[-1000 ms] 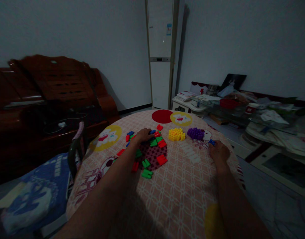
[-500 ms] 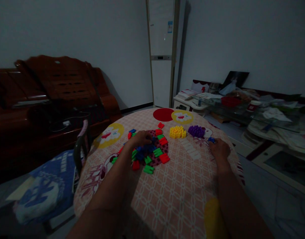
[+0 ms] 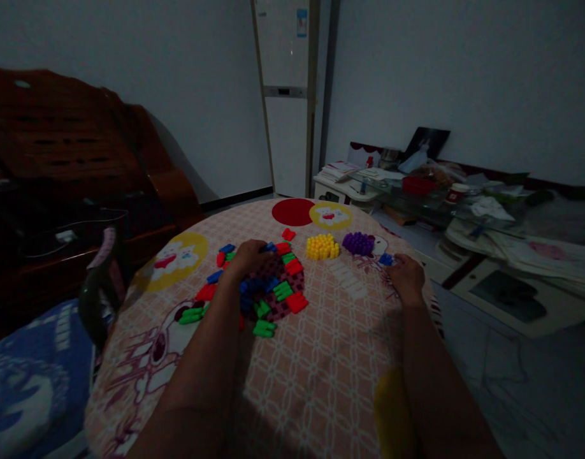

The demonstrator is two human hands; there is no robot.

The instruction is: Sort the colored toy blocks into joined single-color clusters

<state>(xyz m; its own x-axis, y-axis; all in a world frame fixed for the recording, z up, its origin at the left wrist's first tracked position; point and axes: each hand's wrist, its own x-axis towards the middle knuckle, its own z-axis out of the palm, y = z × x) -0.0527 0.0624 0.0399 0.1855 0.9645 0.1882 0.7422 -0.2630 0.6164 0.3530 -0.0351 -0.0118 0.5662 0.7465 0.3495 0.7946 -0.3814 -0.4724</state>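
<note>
A round table (image 3: 321,370) with a pink patterned cloth holds a loose pile of red, green and blue plastic blocks (image 3: 273,287). My left hand (image 3: 247,256) lies on the far side of that pile, fingers curled over the blocks. A yellow block cluster (image 3: 322,246) and a purple block cluster (image 3: 358,243) sit farther back. My right hand (image 3: 406,278) rests near the table's right edge, closed beside a small blue block (image 3: 385,259) at its fingertips.
A dark wooden sofa (image 3: 58,166) stands at the left, with a chair back (image 3: 104,280) and blue cushion (image 3: 29,382) near the table. A tall white air conditioner (image 3: 285,95) fills the corner. A low cluttered table (image 3: 440,191) runs along the right wall.
The view has swung to the right. My left hand has dragged blocks toward me, and the blue ones now lie heaped under it. My right hand has stayed by the blue block.
</note>
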